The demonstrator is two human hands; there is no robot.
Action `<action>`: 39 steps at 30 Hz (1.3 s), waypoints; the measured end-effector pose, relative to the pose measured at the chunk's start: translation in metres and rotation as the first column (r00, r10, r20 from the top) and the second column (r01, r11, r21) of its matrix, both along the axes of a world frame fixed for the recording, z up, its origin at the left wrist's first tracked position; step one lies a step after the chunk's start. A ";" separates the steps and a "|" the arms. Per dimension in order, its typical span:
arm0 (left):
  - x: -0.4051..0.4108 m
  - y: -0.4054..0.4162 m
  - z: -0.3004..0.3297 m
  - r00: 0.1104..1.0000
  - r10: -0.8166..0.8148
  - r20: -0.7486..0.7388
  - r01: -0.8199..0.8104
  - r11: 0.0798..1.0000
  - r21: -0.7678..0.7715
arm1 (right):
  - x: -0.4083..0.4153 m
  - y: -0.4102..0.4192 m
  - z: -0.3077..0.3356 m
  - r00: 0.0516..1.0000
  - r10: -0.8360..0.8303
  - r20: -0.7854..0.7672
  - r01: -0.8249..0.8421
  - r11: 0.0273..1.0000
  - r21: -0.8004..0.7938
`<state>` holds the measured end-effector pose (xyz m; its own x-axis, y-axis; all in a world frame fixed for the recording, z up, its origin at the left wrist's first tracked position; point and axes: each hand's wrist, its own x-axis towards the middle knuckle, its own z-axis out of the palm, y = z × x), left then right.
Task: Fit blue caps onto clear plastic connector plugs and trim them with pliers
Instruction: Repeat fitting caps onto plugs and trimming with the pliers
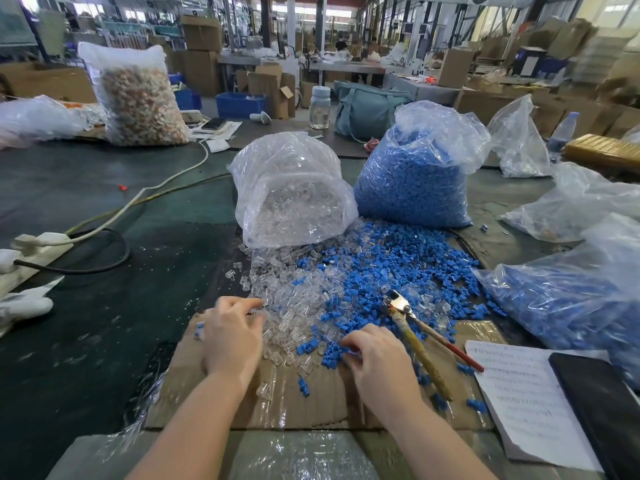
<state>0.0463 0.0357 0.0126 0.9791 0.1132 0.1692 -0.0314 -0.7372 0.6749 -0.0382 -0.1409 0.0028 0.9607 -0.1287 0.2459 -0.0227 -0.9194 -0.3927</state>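
Head view: bag of blue caps [412, 181] at 1 o'clock, bag of clear plugs [291, 192] at 12. Loose blue caps [374, 271] and clear plugs [287, 306] spilled on cardboard [277, 407] at centre. Pliers [419, 341] lie at 3 o'clock, untouched. Left hand [232, 337]: fingers curled, tips in clear plugs; hold uncertain. Right hand [375, 358]: fingertips pinch at blue caps.

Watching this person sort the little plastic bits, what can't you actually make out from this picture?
Head view only:
- Left hand: fingertips buried in the clear plugs; its grip is hidden.
- Right hand: its back hides whether it pinches a blue cap.
- Paper sheet: print too small.
- Pliers: jaws partly among parts.
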 end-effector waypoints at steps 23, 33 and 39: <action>-0.021 -0.050 -0.014 0.947 -0.314 -0.067 0.321 0.917 0.238 | 0.004 0.014 -0.016 0.997 -0.025 -0.075 0.016 0.994 -0.111; -0.023 -0.047 -0.013 0.953 -0.295 -0.072 0.302 0.944 0.132 | 0.002 0.012 -0.014 0.998 -0.049 -0.034 0.048 0.998 -0.031; -0.024 -0.045 -0.013 0.965 -0.259 -0.046 0.263 0.958 0.119 | 0.000 0.005 -0.011 0.991 -0.136 -0.015 0.137 0.989 0.061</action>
